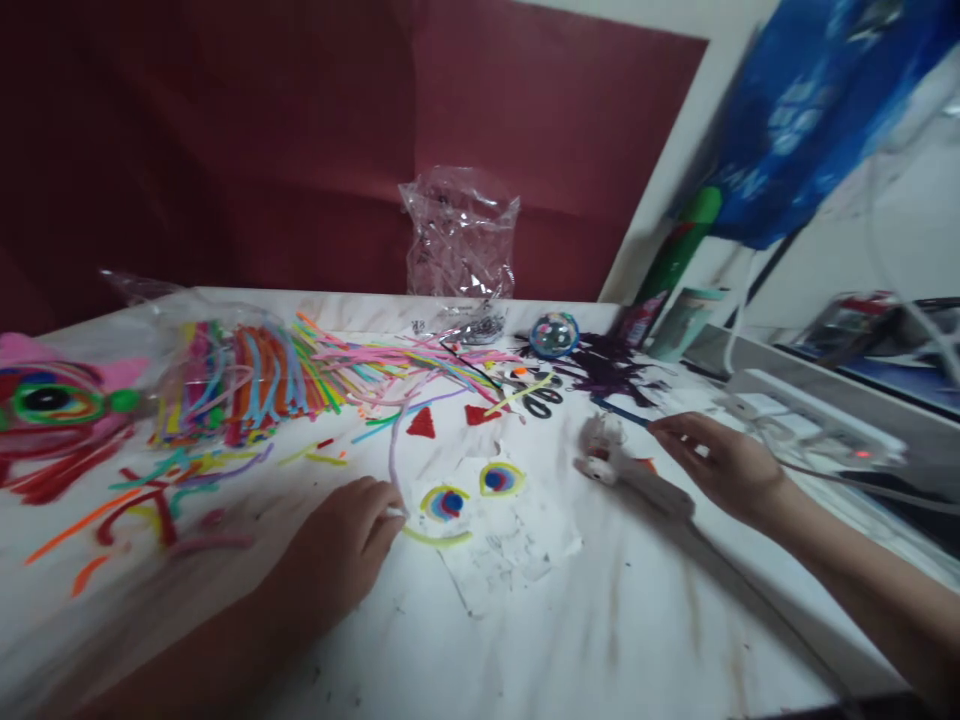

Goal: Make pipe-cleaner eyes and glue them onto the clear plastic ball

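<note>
My left hand (352, 530) is closed in a pinch on a lilac pipe cleaner (394, 450), which curves up from the fingertips. A yellow-green pipe cleaner piece (442, 540) lies just beside those fingers. Two eye shapes coiled in yellow, blue and red, a left eye (446, 503) and a right eye (502, 479), rest on a marked paper sheet (517, 555). My right hand (716, 465) grips a slim dark blue stick-like tool (624, 411); its exact kind is unclear. Below that tool lies a white glue gun (637, 475) with a trailing cord.
Bundles of coloured pipe cleaners (262, 370) and loose cut pieces (150, 500) cover the left. Scissors (541, 400), red triangles (421, 423), a dark purple pile (611, 368) and a round container (553, 335) sit farther back. A power strip (817, 430) stands right; a colourful mask-like piece (52, 405) left.
</note>
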Available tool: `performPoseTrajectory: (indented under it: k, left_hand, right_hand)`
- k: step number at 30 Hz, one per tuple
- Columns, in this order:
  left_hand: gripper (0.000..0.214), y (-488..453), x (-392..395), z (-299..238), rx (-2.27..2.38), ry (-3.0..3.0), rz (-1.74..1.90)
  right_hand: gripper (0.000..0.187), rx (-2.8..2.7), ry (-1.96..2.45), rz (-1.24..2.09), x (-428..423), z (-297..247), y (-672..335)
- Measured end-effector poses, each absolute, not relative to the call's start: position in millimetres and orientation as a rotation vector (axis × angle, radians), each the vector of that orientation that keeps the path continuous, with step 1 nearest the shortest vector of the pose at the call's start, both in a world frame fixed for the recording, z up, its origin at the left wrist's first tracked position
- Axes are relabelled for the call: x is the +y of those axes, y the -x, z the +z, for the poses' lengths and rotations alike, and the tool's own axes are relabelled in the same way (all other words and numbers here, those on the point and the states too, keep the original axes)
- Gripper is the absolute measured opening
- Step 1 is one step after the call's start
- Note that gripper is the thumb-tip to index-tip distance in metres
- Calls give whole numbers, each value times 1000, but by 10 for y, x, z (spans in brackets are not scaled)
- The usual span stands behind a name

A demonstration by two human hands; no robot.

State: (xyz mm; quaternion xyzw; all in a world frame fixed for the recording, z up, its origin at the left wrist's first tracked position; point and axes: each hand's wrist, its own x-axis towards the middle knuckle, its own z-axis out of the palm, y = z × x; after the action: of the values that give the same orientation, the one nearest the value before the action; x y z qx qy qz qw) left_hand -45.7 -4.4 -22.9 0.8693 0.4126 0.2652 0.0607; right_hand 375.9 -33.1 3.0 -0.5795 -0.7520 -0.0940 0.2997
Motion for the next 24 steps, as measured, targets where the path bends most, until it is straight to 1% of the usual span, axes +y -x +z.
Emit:
performPoseTrajectory:
  k: [2, 5, 8, 10, 12, 15, 17, 19, 22, 24]
  left_hand:
    - [12, 448, -62, -232, 1146, -2658, 890]
    - [10, 406, -142, -230, 881, -2706, 922]
    - [14, 343, -282, -197, 636, -2744, 792]
    - [17, 300, -374, -154, 530, -2749, 692]
    - [19, 265, -434, -106, 487, -2765, 629]
    - [22, 241, -459, -56, 512, -2777, 522]
    - [27, 239, -456, -50, 562, -2774, 477]
    - [32, 240, -457, -61, 612, -2769, 463]
    - [36, 239, -474, -86, 650, -2761, 469]
    - [34, 234, -492, -94, 649, -2763, 463]
  right_hand:
    - [26, -1940, 1642, -315, -346, 12, -3846]
    - [23, -1982, 1698, -344, -380, -30, -3835]
    - [19, -2127, 1696, -348, -399, -110, -3732]
    - [10, -2212, 1709, -353, -386, -177, -3668]
    - [3, -2234, 1746, -366, -354, -242, -3629]
    - [12, -2184, 1802, -415, -318, -288, -3588]
    - [10, -2138, 1761, -431, -347, -259, -3531]
    - [8, -2067, 1660, -330, -431, -186, -3419]
    - [25, -1975, 1556, 131, -611, -53, -3140]
    - [32, -1974, 1456, 352, -709, 22, -2910]
